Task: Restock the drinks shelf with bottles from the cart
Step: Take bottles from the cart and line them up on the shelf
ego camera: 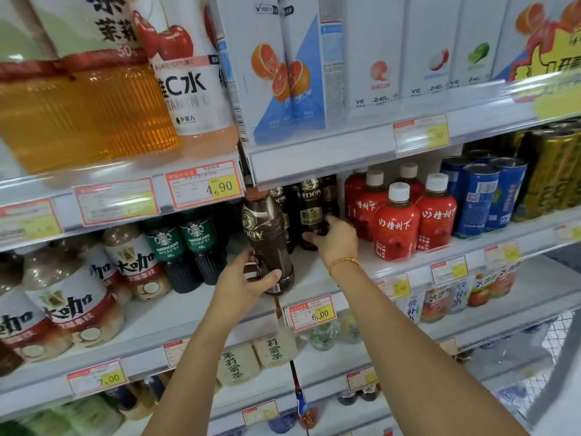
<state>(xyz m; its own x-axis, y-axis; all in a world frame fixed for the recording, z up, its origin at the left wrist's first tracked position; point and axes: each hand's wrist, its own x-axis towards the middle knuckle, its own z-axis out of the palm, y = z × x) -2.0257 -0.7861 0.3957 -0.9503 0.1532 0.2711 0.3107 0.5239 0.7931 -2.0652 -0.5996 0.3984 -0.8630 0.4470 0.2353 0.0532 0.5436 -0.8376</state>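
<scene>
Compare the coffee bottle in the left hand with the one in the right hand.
The left bottle is tilted, gripped low by the left hand at the shelf front; the right bottle stands upright further back, held by the right hand. Both are dark, with matching labels.

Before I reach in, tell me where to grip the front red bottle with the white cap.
Grip the front red bottle round its labelled body, coming from the front: it stands upright nearest the shelf edge, its front is open, other red bottles crowd behind on both sides.
</scene>
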